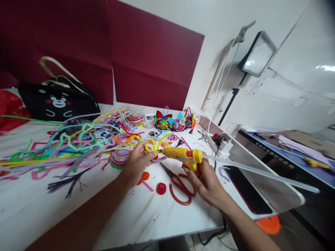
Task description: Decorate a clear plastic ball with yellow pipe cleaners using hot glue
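Note:
My right hand [202, 179] is closed around the handle of a yellow glue gun [183, 155], and a long clear glue stick [261, 172] juts from its back end. The gun's nozzle points left, right at the fingers of my left hand [138, 162]. Those fingers pinch a bent yellow pipe cleaner [151, 143] with loops standing up. Whether the nozzle touches it I cannot tell. Below the gun lie scissors [181, 188] with red handles, blades partly spread. Nearer me are a red coil [161, 188] and an orange coil [144, 176].
Many coloured pipe cleaners [86, 139] are heaped on the left of the white table. Finished-looking colourful figures [162, 122] stand at the back. A black bag [57, 101] is behind the heap. At right are a phone [248, 190], a power strip [223, 148] and a lamp [258, 54].

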`<act>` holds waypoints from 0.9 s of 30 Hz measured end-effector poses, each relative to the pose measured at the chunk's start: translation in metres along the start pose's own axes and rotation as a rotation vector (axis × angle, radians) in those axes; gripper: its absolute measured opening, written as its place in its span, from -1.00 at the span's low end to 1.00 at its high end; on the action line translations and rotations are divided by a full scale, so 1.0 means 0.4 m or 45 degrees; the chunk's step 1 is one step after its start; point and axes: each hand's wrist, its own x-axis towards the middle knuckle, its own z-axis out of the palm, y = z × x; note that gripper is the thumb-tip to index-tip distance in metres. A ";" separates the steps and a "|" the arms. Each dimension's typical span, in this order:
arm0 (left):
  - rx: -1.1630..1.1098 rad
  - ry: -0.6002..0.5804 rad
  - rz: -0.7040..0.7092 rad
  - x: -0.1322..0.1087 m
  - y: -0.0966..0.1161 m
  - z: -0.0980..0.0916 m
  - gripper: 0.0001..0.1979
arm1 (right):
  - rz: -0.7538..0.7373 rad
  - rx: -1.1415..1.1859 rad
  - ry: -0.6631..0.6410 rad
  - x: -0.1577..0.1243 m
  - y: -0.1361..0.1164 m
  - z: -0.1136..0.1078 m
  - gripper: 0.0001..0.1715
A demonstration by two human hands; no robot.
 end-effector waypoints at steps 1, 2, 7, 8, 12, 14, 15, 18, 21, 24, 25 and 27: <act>0.014 0.001 0.001 0.000 0.000 0.000 -0.38 | -0.010 -0.004 0.005 0.000 -0.002 0.000 -0.91; 0.031 0.002 0.004 0.000 -0.001 -0.001 -0.41 | -0.016 -0.015 0.012 0.000 -0.003 0.000 -0.92; 0.067 -0.021 0.027 0.004 -0.004 -0.005 -0.50 | -0.012 -0.093 0.031 -0.007 0.002 0.003 -0.92; 0.066 -0.026 0.026 0.005 -0.004 -0.005 -0.50 | -0.013 -0.102 0.030 -0.008 0.004 0.003 -0.93; 0.042 -0.036 0.021 0.007 -0.005 -0.004 -0.48 | -0.037 -0.119 0.035 -0.007 0.004 0.004 -0.93; 0.031 -0.032 0.021 0.006 -0.004 -0.003 -0.47 | -0.055 -0.102 0.039 -0.005 0.002 0.003 -0.93; 0.029 -0.029 0.020 0.005 -0.004 -0.002 -0.47 | -0.067 -0.090 0.040 -0.004 0.001 0.003 -0.92; 0.022 -0.035 0.023 0.003 -0.003 -0.001 -0.47 | -0.110 -0.069 0.045 -0.002 -0.001 0.002 -0.90; 0.010 -0.029 0.019 0.004 -0.004 -0.002 -0.44 | -0.129 -0.074 0.044 -0.004 0.000 0.002 -0.89; 0.014 0.007 0.008 0.006 -0.005 -0.003 -0.39 | -0.128 -0.094 0.036 -0.005 0.004 0.001 -0.89; 0.019 0.015 0.006 0.007 -0.006 -0.003 -0.38 | -0.130 -0.107 0.040 -0.005 0.004 0.001 -0.89; 0.025 0.019 0.005 0.008 -0.007 -0.004 -0.37 | -0.141 -0.123 0.054 -0.004 0.005 0.001 -0.89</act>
